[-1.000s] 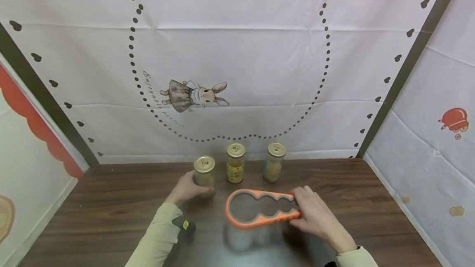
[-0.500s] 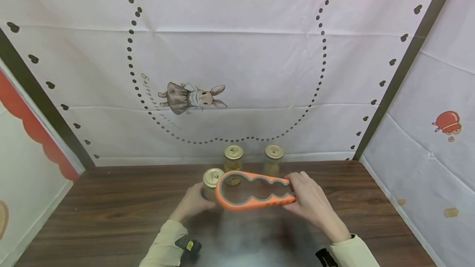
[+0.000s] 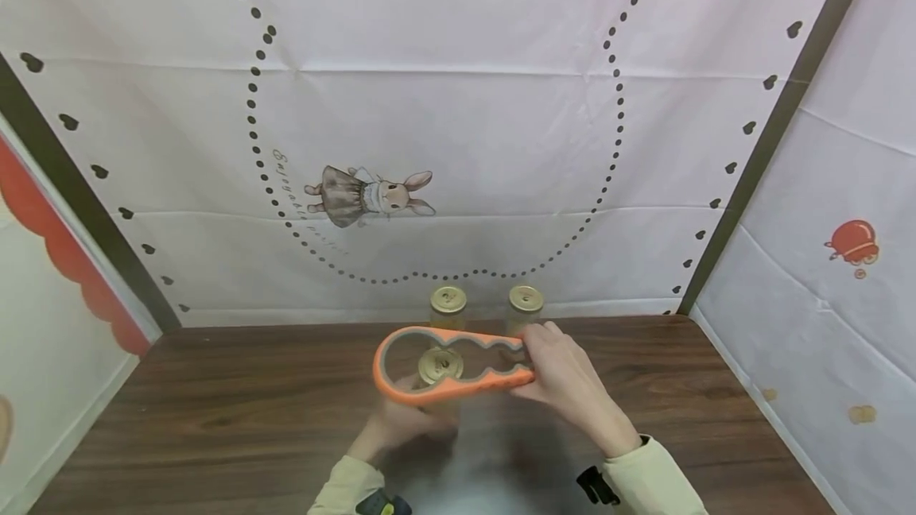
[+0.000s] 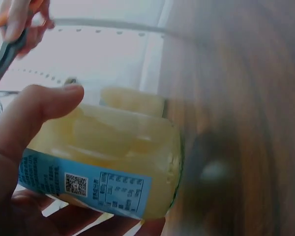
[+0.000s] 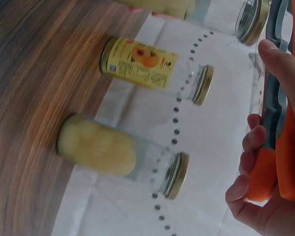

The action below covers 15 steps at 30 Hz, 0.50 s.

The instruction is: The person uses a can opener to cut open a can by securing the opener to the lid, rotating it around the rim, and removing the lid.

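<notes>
The left hand wraps its fingers round the near jar, and the right hand grips the orange opener by its narrow end. The opener's wide ring hovers over that jar's gold lid, so the lid looks still on, gripping and twisting left. Beyond the jar, two more jars stand capped by the backdrop.

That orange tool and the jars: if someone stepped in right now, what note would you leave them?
Left hand grips the near jar, lid on.
Right hand holds the orange jar opener by its narrow end, its larger openings over that lid; seated or not, cannot tell.
Two other jars stand capped by the backdrop.
Done: tool brought to jar. Left: probably seat, twist.
</notes>
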{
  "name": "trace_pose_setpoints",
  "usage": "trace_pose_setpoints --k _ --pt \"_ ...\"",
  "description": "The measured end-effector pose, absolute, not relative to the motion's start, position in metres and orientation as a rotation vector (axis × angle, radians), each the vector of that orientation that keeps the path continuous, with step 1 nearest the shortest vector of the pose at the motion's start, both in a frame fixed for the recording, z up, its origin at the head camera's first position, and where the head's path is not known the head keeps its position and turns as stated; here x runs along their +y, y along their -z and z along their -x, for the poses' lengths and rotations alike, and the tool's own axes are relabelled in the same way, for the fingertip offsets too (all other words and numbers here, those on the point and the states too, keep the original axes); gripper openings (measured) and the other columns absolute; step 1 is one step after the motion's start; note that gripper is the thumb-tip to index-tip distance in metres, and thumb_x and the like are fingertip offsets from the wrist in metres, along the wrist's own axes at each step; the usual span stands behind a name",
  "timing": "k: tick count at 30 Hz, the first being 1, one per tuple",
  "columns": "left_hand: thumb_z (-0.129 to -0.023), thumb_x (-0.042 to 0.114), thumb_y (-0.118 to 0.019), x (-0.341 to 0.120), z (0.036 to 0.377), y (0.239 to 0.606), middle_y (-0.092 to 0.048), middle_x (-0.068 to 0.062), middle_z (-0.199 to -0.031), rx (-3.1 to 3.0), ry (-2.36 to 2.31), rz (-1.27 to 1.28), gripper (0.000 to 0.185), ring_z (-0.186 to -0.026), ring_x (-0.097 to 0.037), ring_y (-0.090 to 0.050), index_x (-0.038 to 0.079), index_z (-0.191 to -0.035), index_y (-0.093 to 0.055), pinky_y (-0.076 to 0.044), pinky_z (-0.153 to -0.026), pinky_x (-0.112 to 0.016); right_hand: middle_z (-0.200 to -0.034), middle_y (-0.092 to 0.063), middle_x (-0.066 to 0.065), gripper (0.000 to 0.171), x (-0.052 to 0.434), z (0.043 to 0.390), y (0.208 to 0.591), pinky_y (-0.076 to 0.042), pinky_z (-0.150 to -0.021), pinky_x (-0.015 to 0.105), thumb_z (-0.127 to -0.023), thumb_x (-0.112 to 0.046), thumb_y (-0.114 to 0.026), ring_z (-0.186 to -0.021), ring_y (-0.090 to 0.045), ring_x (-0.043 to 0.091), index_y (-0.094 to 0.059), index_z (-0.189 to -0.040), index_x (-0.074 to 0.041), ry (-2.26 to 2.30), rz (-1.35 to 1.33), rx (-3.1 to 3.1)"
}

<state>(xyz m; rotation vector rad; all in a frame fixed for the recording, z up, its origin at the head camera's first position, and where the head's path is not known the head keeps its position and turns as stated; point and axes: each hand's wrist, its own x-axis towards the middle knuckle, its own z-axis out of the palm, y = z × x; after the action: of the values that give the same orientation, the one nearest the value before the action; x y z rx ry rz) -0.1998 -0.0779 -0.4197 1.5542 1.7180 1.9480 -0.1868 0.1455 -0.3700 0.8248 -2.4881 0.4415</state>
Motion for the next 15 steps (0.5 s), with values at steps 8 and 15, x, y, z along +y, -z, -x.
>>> trace_pose_setpoints --k 8,15 --pt "-0.050 -0.016 -0.067 -0.080 0.171 0.439 -0.051 -0.010 -0.137 2.520 -1.871 -1.246 0.094 -0.114 -0.013 -0.050 0.000 -0.140 -0.041 -0.041 -0.093 -0.022 -0.078 -0.056 -0.005 0.049 0.135 0.183 0.376 -0.040 -0.051 0.026 -0.057 -0.030 -0.089 -0.068 -0.048 0.016 -0.057 -0.089 -0.011 -0.412 -0.827 -2.495" --pt "-0.050 -0.015 -0.064 -0.077 0.165 0.435 -0.052 -0.004 -0.137 2.455 -1.916 -1.203 0.094 -0.114 -0.010 -0.049 0.007 -0.140 -0.045 -0.040 -0.088 -0.021 -0.072 -0.049 -0.009 0.043 0.134 0.177 0.377 -0.038 -0.048 0.024 -0.058 -0.034 -0.085 -0.066 -0.048 0.012 -0.057 -0.085 -0.015 -0.410 -0.767 -2.574"
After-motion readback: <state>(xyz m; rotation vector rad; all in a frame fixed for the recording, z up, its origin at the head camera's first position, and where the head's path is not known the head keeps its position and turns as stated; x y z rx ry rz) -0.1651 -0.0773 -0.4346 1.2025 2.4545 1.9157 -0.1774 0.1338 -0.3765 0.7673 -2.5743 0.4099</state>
